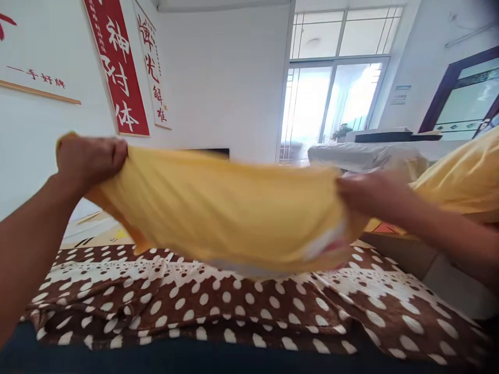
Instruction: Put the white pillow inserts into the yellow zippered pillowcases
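Observation:
A yellow cloth (234,208) is stretched between my two hands, raised above a blanket and blurred by motion. My left hand (91,161) is closed in a fist around its upper left corner. At the other end, my right hand (362,192) grips the cloth's right edge, its fingers smeared by movement. A whitish and reddish patch shows near the cloth's lower right part. Below lies the brown blanket with white dots (218,301), spread with some folds along its near side. What kind of cloth article this is cannot be made out.
Something yellow and bulky (463,166) lies at the right, on a surface beside the blanket. Behind it stands a plastic-covered piece (362,156) near the glass doors (331,98). Red and white banners (120,67) hang on the left wall.

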`<state>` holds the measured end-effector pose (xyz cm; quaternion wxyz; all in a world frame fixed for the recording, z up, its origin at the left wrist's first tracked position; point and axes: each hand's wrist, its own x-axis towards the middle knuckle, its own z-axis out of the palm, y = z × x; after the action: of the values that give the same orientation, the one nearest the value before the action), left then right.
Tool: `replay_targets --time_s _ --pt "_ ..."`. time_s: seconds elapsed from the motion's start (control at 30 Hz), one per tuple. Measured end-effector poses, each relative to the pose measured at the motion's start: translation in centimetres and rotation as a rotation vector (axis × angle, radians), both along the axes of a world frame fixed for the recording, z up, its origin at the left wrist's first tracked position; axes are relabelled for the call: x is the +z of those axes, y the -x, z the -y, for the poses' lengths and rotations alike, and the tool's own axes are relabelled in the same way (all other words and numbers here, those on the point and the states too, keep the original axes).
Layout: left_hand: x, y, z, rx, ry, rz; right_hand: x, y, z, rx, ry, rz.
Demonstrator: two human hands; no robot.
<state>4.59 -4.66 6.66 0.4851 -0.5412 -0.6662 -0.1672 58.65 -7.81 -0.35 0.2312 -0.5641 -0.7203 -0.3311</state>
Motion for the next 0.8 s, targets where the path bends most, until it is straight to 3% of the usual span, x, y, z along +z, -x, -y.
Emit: replay_targets --time_s 0.13,0.23,0.33,0.43,0.5,0.57,0.63,0.73,0.8 --pt "-4.5 2.5 -1.7 0.116 0.324 0.034 -0.6 0.9 -1.0 -0.11 -0.052 0.03" --pt "-5.2 2.6 -2.4 0.089 0.316 0.07 0.3 2.6 -2.0 -0.227 0.008 0.035" --pt "-3.9 -1.2 -1.9 -0.123 0.098 0.034 1.6 5.7 -2.1 -0.211 -0.006 -0.022" --pt "-2.4 -8.7 -0.1 -0.658 -0.01 0.113 3.6 9.6 -1.0 -0.14 -0.162 -0.109" --pt "-1.4 -14.5 1.8 -0.963 0.082 0.082 5.6 12.4 0.2 -0.104 -0.262 -0.147" --pt "-0.2 -19.2 3.7 -1.038 0.18 0.102 7.8 14.9 1.6 -0.047 -0.349 -0.163" --pt "1.4 -22.1 5.4 -1.06 0.244 0.22 9.7 16.9 3.1 -0.003 -0.391 -0.169" --pt "3.4 -23.0 6.9 -1.022 0.249 0.302 10.9 18.0 4.6 0.095 -0.404 -0.151" --pt "3.9 -22.2 7.1 -0.944 0.172 0.227 10.4 17.4 4.8 0.264 -0.428 -0.186"
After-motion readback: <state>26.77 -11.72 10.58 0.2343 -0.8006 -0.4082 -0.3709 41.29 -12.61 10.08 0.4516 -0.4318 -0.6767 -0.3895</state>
